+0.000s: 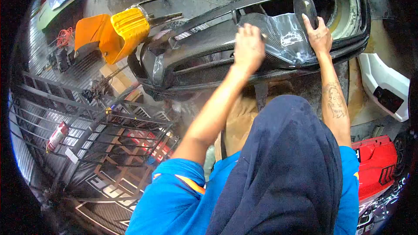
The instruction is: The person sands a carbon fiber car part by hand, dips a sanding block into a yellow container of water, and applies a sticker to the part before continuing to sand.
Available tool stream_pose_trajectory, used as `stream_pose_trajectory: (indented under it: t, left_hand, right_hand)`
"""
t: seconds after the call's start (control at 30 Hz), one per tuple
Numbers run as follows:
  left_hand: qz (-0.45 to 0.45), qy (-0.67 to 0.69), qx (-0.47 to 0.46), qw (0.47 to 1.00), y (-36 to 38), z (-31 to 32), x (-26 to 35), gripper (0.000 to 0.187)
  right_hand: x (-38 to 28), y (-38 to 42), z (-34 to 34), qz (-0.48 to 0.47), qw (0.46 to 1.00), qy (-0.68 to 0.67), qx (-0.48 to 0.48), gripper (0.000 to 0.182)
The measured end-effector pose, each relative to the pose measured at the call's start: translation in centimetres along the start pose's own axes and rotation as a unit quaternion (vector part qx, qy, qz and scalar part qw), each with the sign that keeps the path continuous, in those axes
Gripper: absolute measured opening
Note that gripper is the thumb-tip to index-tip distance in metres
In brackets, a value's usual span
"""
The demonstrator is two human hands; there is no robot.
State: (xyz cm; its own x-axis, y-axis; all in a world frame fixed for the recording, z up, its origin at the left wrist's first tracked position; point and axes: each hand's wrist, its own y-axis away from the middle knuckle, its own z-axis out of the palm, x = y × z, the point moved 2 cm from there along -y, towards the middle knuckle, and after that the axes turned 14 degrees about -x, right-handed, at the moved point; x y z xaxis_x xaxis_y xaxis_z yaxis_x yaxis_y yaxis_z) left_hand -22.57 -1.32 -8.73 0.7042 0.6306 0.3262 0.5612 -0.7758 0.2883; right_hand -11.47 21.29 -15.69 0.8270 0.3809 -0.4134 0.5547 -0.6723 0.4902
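A black carbon-fibre car bumper (204,54) lies across the view in front of me, with a woven pattern, long slots and a glossy, whitish-streaked patch on its right half. Over its middle is my left hand (250,50), slightly blurred, with the fingers curled together. A small dark edge shows beside those fingers, but what it belongs to is hidden. My right hand (320,37) grips the bumper near its right end, thumb and fingers around a raised section beside the glossy patch.
Behind the bumper's right end stands a large round rim (348,6). Orange and yellow plastic parts (130,28) are at left, above a black metal rack (87,117). A white body panel (383,87) and a red car part (376,165) lie to the right.
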Motion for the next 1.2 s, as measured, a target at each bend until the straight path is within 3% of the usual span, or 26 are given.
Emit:
stream_pose_trajectory:
  t: [0.03, 0.1, 0.17, 0.2, 0.27, 0.37, 0.43, 0.47, 0.5, 0.53, 0.57, 0.63, 0.67, 0.7, 0.73, 0.77, 0.8, 0.83, 0.87, 0.9, 0.93, 0.97, 1.03, 1.1, 1.17, 1.2]
  left_hand:
    - [-0.019, 0.011, -0.011, 1.0, -0.7, -0.6, -1.8, 0.028]
    - [-0.074, -0.01, 0.056, 0.996, -1.8, -0.1, -6.3, 0.029]
    - [-0.23, 0.048, 0.077, 0.969, -0.7, -0.6, -15.1, 0.034]
    - [-0.227, 0.124, 0.126, 0.958, 0.9, -2.1, -19.2, 0.037]
    - [-0.222, 0.252, 0.109, 0.936, 5.1, -8.5, -24.2, 0.051]
    - [-0.294, 0.224, 0.187, 0.91, 11.3, -15.0, -35.4, 0.056]
    - [-0.408, 0.166, 0.191, 0.877, 13.8, -18.6, -42.1, 0.057]
    - [-0.396, 0.176, 0.235, 0.87, 13.6, -20.6, -42.8, 0.062]
    - [-0.446, 0.153, 0.254, 0.844, 13.7, -20.6, -47.8, 0.061]
    - [-0.429, 0.1, 0.258, 0.86, 13.4, -20.8, -51.7, 0.061]
    - [-0.41, 0.048, 0.257, 0.874, 13.0, -20.7, -55.4, 0.061]
    - [-0.385, -0.074, 0.217, 0.894, 11.6, -19.5, -63.7, 0.046]
    - [-0.375, -0.157, 0.104, 0.908, 10.7, -19.8, -67.4, 0.04]
    - [-0.346, -0.232, -0.011, 0.909, 8.7, -18.6, -69.9, 0.035]
    - [-0.331, -0.259, -0.009, 0.907, 6.8, -19.8, -66.2, 0.027]
    - [-0.305, -0.203, 0.04, 0.929, 6.5, -19.3, -67.8, 0.029]
    - [-0.343, -0.031, 0.073, 0.936, 6.0, -18.5, -69.5, 0.03]
    - [-0.343, 0.247, 0.134, 0.896, 5.5, -15.3, -74.7, 0.036]
    - [-0.368, 0.341, 0.154, 0.851, 4.2, -14.0, -75.5, 0.036]
    - [-0.386, 0.383, 0.153, 0.825, 3.6, -12.8, -76.0, 0.036]
    - [-0.41, 0.4, 0.139, 0.808, 2.7, -12.2, -74.9, 0.036]
    - [-0.421, 0.42, 0.133, 0.793, 2.3, -11.7, -74.5, 0.037]
    - [-0.43, 0.449, 0.124, 0.773, 1.5, -11.3, -73.4, 0.037]
    - [-0.431, 0.474, 0.128, 0.757, 1.4, -11.8, -72.5, 0.037]
    - [-0.429, 0.5, 0.143, 0.739, 1.4, -13.0, -70.4, 0.037]
    - [-0.421, 0.517, 0.159, 0.728, 1.6, -14.0, -69.0, 0.038]
  right_hand:
    - [0.2, 0.0, 0.2, 0.004, 1.0, 0.021, 0.01, 0.08]
    - [-0.1, 0.2, -0.2, 0.001, 1.0, -0.022, -0.014, 0.078]
    - [0.0, 0.2, -0.1, 0.003, 1.0, -0.016, -0.007, 0.076]
    - [-0.4, 0.1, -0.7, 0.005, 1.0, -0.014, -0.013, 0.077]
    - [-0.5, 0.9, -0.8, 0.016, 1.0, -0.008, -0.012, 0.08]
    - [0.9, -0.3, 0.3, 0.004, 1.0, 0.022, -0.008, 0.082]
    - [2.7, -1.2, 1.2, 0.009, 1.0, 0.007, -0.013, 0.085]
    - [3.3, -1.5, 1.4, -0.009, 1.0, 0.002, -0.017, 0.079]
    - [3.9, -1.8, 1.1, -0.056, 0.998, -0.015, -0.026, 0.064]
    - [6.1, -2.6, 1.6, -0.136, 0.987, 0.079, -0.013, 0.052]
    - [7.1, -2.7, 1.9, -0.169, 0.975, 0.142, 0.012, 0.039]
    - [9.4, -3.3, 1.9, -0.202, 0.876, 0.436, 0.033, 0.045]
    - [11.8, -3.9, 2.6, -0.189, 0.89, 0.412, 0.046, 0.063]
    - [10.9, -3.8, 2.1, -0.208, 0.939, 0.272, 0.022, 0.06]
    - [8.1, -2.0, 0.9, -0.184, 0.932, 0.312, 0.017, 0.043]
    - [5.1, -1.4, 0.4, -0.032, 0.997, 0.062, -0.024, 0.043]
    - [4.8, -1.2, 0.2, -0.099, 0.985, 0.142, 0.003, 0.057]
    - [3.0, -0.6, -0.1, -0.03, 0.994, 0.101, 0.025, 0.06]
    - [3.2, -0.7, 0.0, 0.003, 0.992, 0.113, 0.047, 0.063]
    - [3.0, -0.2, -0.2, 0.012, 0.987, 0.148, 0.065, 0.07]
    - [5.3, -0.5, -0.1, -0.055, 0.96, 0.27, 0.051, 0.05]
    - [4.5, 0.1, -0.1, -0.183, 0.858, 0.475, 0.069, 0.042]
    - [4.0, 0.3, 0.0, -0.131, 0.861, 0.487, 0.071, 0.052]
    - [3.0, 0.4, -0.4, -0.106, 0.85, 0.514, 0.041, 0.046]
    - [1.0, 0.9, -0.4, -0.038, 0.909, 0.405, 0.089, 0.051]
    - [-0.3, 1.1, -0.4, 0.009, 0.938, 0.318, 0.139, 0.067]
